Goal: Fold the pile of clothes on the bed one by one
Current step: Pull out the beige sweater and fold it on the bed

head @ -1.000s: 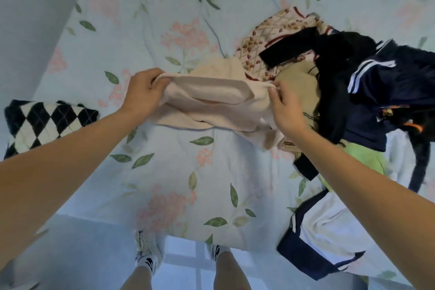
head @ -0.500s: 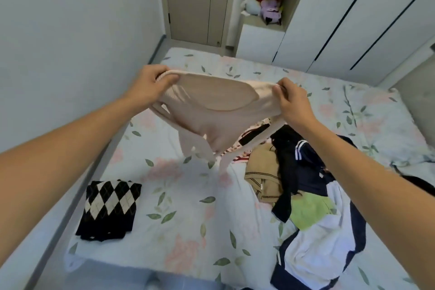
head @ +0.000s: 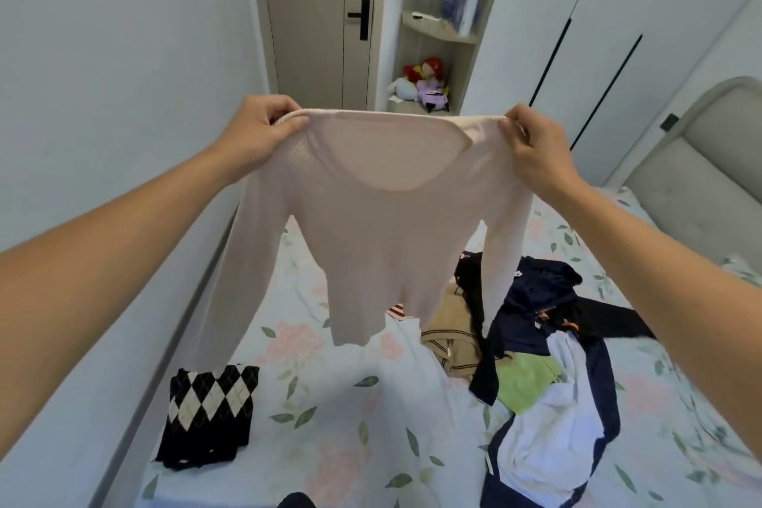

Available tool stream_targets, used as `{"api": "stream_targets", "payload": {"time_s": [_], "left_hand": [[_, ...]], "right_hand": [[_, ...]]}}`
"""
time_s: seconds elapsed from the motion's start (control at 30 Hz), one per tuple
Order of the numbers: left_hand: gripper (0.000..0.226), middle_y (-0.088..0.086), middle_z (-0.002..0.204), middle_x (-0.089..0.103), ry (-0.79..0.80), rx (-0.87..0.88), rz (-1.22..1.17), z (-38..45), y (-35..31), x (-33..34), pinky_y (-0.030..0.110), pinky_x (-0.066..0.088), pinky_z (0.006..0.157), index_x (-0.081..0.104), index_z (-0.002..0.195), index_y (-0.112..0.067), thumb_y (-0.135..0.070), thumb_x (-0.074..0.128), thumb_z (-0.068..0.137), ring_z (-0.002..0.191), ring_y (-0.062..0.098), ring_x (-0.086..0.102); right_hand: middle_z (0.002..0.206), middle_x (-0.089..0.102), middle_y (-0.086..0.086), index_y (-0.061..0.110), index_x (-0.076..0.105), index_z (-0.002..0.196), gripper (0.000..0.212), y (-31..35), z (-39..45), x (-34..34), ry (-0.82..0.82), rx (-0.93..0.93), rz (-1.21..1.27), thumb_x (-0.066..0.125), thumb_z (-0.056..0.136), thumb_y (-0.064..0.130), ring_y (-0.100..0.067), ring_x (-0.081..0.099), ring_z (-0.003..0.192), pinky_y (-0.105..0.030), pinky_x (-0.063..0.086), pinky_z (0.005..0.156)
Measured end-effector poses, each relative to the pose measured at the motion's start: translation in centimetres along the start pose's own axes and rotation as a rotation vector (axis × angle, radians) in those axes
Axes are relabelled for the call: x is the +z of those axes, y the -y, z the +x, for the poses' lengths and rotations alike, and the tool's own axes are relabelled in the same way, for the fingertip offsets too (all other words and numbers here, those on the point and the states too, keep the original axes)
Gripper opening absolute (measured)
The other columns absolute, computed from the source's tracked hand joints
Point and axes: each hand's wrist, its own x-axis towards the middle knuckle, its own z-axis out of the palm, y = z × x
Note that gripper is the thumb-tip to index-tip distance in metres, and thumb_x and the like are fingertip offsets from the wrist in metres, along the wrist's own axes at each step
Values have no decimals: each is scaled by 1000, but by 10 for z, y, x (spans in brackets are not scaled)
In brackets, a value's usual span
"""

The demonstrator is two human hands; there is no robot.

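A pale pink long-sleeved knit top [head: 383,227] hangs spread out in the air above the bed, its sleeves dangling on both sides. My left hand [head: 264,128] pinches its left shoulder and my right hand [head: 532,144] pinches its right shoulder, both at chest height. Below and to the right lies the pile of clothes [head: 536,342]: navy, black, tan, green and white garments heaped together. A folded black-and-white argyle garment [head: 210,408] lies flat at the near left of the bed.
The bed has a floral sheet [head: 342,425] and runs along a white wall on the left. A padded headboard [head: 701,161] stands at the right. Beyond are a door [head: 321,12], a shelf with plush toys [head: 424,82], and white wardrobes.
Both hands have raised the pink top from the bed up to chest height and pulled it wide, so it now hangs open with sleeves down. My view tilted up from the bed toward the room.
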Motion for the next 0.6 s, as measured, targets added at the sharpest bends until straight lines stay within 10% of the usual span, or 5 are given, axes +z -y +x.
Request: {"api": "stream_targets", "payload": {"time_s": [0.6], "left_hand": [[17,-19,69,65,-90,-163,-60,-155,-58,86,10,39,62,70,83,-25,-21,69,99,68,-4,53]], "right_hand": [[74,51,14,21,56,89,21,-64,-146,-43,147,-63,220,52,109,26,1,45,69,-17,32,63]]}}
